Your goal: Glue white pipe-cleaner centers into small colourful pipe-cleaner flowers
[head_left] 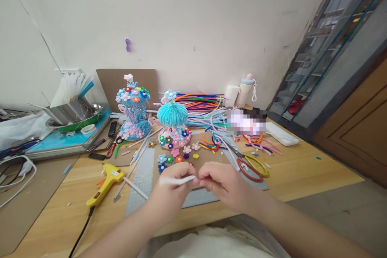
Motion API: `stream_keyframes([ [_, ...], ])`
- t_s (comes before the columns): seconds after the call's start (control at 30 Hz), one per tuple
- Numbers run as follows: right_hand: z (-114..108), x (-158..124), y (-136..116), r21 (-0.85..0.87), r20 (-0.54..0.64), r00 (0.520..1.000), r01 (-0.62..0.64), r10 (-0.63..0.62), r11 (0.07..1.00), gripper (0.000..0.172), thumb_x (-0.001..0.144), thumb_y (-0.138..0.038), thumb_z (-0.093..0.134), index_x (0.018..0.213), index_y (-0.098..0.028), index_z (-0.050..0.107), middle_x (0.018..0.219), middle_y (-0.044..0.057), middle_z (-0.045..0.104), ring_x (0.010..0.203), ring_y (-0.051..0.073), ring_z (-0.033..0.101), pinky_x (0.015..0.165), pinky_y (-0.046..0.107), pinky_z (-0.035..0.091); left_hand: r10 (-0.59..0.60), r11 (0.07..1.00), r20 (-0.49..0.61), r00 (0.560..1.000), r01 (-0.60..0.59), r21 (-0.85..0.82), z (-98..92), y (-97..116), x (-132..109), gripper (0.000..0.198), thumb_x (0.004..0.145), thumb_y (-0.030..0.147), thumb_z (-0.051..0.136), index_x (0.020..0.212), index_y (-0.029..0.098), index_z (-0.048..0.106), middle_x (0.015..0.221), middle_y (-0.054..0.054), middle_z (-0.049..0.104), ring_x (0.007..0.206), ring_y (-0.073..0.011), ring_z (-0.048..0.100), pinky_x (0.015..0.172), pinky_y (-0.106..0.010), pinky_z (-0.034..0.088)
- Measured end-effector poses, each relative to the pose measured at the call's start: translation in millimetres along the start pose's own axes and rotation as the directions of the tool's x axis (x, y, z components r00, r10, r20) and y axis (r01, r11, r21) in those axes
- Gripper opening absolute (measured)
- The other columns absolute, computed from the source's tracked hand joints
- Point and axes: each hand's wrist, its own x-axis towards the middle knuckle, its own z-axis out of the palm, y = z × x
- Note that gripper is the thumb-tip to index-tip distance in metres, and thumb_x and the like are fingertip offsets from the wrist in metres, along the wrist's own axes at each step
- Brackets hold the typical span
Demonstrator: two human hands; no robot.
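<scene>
My left hand [175, 183] pinches a white pipe cleaner [178, 180], whose free end points left and looks blurred. Fingertip to fingertip with it, my right hand [222, 181] is closed in a pinch; what lies between its fingers is too small to make out. Just beyond my hands, small fuzzy flowers [175, 152] in several colours lie on a brown board [208, 160]. Behind them stands a turquoise dome piece [172, 115] on a pink base with flowers. A taller blue piece [133, 100] covered with flowers is to its left.
A yellow glue gun [105, 183] lies left of the grey mat [199, 198]. Scissors with red and yellow handles [249, 167] are on the right. Bundles of pipe cleaners [199, 102], a bottle [245, 92] and a white case [281, 134] are at the back.
</scene>
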Motion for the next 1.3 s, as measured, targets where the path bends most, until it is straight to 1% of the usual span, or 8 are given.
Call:
stream_keyframes([
  [0.23, 3, -14, -4, -0.052, -0.094, 0.971, 0.214, -0.218, 0.975, 0.016, 0.092, -0.018, 0.041, 0.084, -0.017, 0.055, 0.076, 0.005, 0.059, 0.072, 0.014, 0.054, 0.066, 0.026, 0.044, -0.422, 0.69, 0.174, 0.89, 0.439, -0.575, 15.5, -2, -34, 0.024, 0.08, 0.039, 0.057, 0.074, 0.016, 0.057, 0.065, -0.001, 0.051, 0.051, -0.0098, 0.046, 0.049, -0.023, 0.039],
  [0.33, 15, -17, -8, 0.361, -0.134, 0.97, -0.142, 0.202, 0.922, 0.019, 0.091, -0.032, 0.048, 0.078, -0.018, 0.053, 0.064, -0.002, 0.052, 0.057, 0.01, 0.049, 0.055, 0.021, 0.041, 0.075, 0.994, -0.289, 0.954, -0.094, -0.052, 11.1, -10, -52, 0.012, 0.084, 0.028, 0.053, 0.077, 0.021, 0.057, 0.066, -0.001, 0.055, 0.058, -0.014, 0.052, 0.055, -0.026, 0.041],
  [0.5, 33, -19, -15, 0.714, 0.074, 0.9, -0.348, 0.429, 0.607, 0.027, 0.084, -0.041, 0.057, 0.078, -0.016, 0.05, 0.058, -0.005, 0.049, 0.05, 0.007, 0.045, 0.049, 0.019, 0.037, 0.693, 0.42, -0.043, 0.72, -0.354, 0.836, 0.8, -5, -54, 0.027, 0.074, 0.013, 0.066, 0.097, 0.025, 0.061, 0.092, -0.004, 0.068, 0.092, -0.0221, 0.057, 0.085, -0.033, 0.032],
  [0.67, 33, -19, -18, 0.709, 0.195, 0.902, -0.402, 0.386, 0.58, 0.027, 0.082, -0.041, 0.058, 0.077, -0.016, 0.051, 0.062, -0.004, 0.049, 0.049, 0.007, 0.044, 0.047, 0.018, 0.038, 0.525, 0.584, 0.118, 0.843, -0.457, 0.671, 0.6, 4, -41, 0.02, 0.084, 0.006, 0.045, 0.079, 0.019, 0.058, 0.072, -0.002, 0.065, 0.074, -0.0169, 0.054, 0.074, -0.031, 0.03],
  [0.8, 22, -21, -15, 0.254, 0.025, 1.0, -0.002, -0.005, 0.967, 0.017, 0.091, -0.022, 0.042, 0.083, -0.016, 0.056, 0.07, 0.003, 0.056, 0.064, 0.013, 0.051, 0.06, 0.025, 0.043, 0.026, 0.998, 0.02, 0.999, -0.027, 0.062, 9.0, -1, -41, 0.02, 0.084, 0.025, 0.049, 0.066, 0.018, 0.052, 0.06, 0.001, 0.049, 0.06, -0.0135, 0.043, 0.063, -0.027, 0.031],
  [0.97, 18, -22, -6, -0.114, -0.016, 0.909, 0.413, -0.418, 0.903, 0.02, 0.09, -0.011, 0.037, 0.091, -0.015, 0.057, 0.082, 0.009, 0.063, 0.075, 0.017, 0.054, 0.069, 0.029, 0.044, -0.402, 0.703, 0.34, 0.85, 0.525, -0.48, 10.0, -8, -37, 0.028, 0.081, 0.04, 0.051, 0.067, 0.017, 0.052, 0.056, 0.001, 0.048, 0.055, -0.013, 0.044, 0.06, -0.026, 0.037],
  [1.13, 34, -19, 1, 0.469, -0.115, 0.946, -0.218, 0.304, 0.856, 0.017, 0.089, -0.031, 0.05, 0.078, -0.018, 0.053, 0.063, -0.002, 0.052, 0.057, 0.01, 0.049, 0.055, 0.022, 0.041, 0.104, 0.971, -0.14, 0.985, -0.07, 0.229, -6.6, -16, -27, 0.02, 0.086, 0.029, 0.051, 0.103, 0.023, 0.058, 0.105, -0.007, 0.062, 0.103, -0.0223, 0.051, 0.09, -0.035, 0.034],
  [1.3, 45, -14, 1, 0.727, 0.061, 0.881, -0.361, 0.468, 0.584, 0.028, 0.082, -0.042, 0.058, 0.074, -0.018, 0.048, 0.059, -0.004, 0.051, 0.048, 0.008, 0.046, 0.049, 0.021, 0.039, 0.318, 0.765, 0.131, 0.939, -0.335, 0.55, -4.4, -15, -19, 0.014, 0.088, 0.022, 0.049, 0.082, 0.02, 0.061, 0.081, -0.005, 0.064, 0.079, -0.0194, 0.052, 0.077, -0.034, 0.034],
])
